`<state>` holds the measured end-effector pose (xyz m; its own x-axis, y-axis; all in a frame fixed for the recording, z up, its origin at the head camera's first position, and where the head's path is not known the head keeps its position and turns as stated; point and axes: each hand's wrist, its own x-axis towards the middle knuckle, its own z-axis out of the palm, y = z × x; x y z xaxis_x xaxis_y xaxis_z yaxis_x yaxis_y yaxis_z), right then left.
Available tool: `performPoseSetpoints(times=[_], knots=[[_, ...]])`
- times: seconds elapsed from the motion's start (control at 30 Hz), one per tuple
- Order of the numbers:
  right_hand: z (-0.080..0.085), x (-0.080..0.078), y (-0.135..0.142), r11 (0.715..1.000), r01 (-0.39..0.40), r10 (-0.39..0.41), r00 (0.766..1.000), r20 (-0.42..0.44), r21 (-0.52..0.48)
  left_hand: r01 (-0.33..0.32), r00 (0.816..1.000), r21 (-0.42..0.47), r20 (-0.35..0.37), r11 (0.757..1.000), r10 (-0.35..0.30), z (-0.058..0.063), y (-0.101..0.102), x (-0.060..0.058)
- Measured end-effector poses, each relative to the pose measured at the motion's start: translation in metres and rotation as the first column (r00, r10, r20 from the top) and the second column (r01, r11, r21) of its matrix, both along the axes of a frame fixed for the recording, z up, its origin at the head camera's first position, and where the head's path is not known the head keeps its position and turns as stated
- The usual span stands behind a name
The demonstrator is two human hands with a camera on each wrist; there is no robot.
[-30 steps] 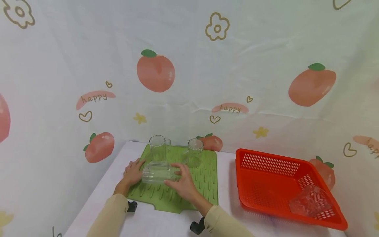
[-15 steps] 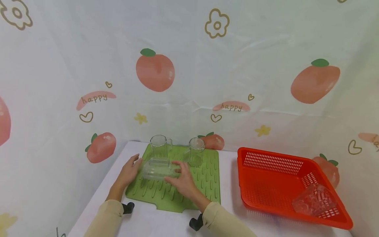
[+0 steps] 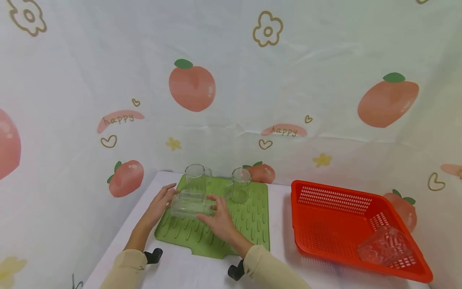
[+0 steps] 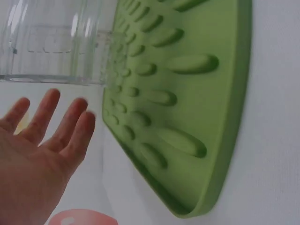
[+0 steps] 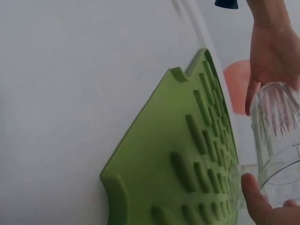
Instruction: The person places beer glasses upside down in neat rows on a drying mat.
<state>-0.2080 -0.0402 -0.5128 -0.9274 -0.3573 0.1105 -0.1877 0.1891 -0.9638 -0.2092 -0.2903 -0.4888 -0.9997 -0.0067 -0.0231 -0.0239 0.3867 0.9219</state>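
Note:
A clear glass mug (image 3: 190,207) lies on its side in the air over a green ridged drying mat (image 3: 249,228). My right hand (image 3: 221,221) grips its right end between thumb and fingers. My left hand (image 3: 159,205) is beside the other end, fingers extended; in the left wrist view the fingers (image 4: 70,126) are spread just off the glass. From the right wrist view, the mug (image 5: 276,136) sits between both hands. Two more clear mugs stand at the back of the mat, a left one (image 3: 195,180) and a right one (image 3: 240,188).
On the right is a red plastic basket (image 3: 332,186) with perforated sides. A clear glass piece (image 3: 384,245) lies tilted in its right part. Behind the white table (image 3: 279,241) hangs a fruit-patterned curtain (image 3: 231,80).
My left hand has come up from the mat's left edge, its fingers more extended. The mug in my right hand has risen slightly and shifted a little left.

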Motion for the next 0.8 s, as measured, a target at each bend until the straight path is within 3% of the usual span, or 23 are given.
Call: performPoseSetpoints(times=[0.13,0.33,0.53,0.8], knots=[[0.0007,0.0015,-0.0010,1.000,0.005,-0.005,1.000,0.002,-0.003,0.063,0.997,0.020,0.044,0.998,-0.064,0.0039,-0.0008,0.0030],[0.0035,0.0037,-0.0018,1.000,0.016,-0.016,1.000,-0.019,-0.011,0.108,0.989,0.098,0.092,0.989,-0.117,-0.0013,-0.0029,0.0033],[0.0032,0.0045,-0.0018,1.000,0.023,-0.023,1.000,-0.012,-0.013,0.141,0.987,0.135,0.056,0.981,-0.150,-0.0045,-0.0017,0.0040],[0.0042,0.0059,-0.0023,0.992,-0.036,0.046,0.996,0.081,-0.124,0.160,0.987,0.147,0.008,0.976,-0.163,0.0001,-0.0032,0.0060]])
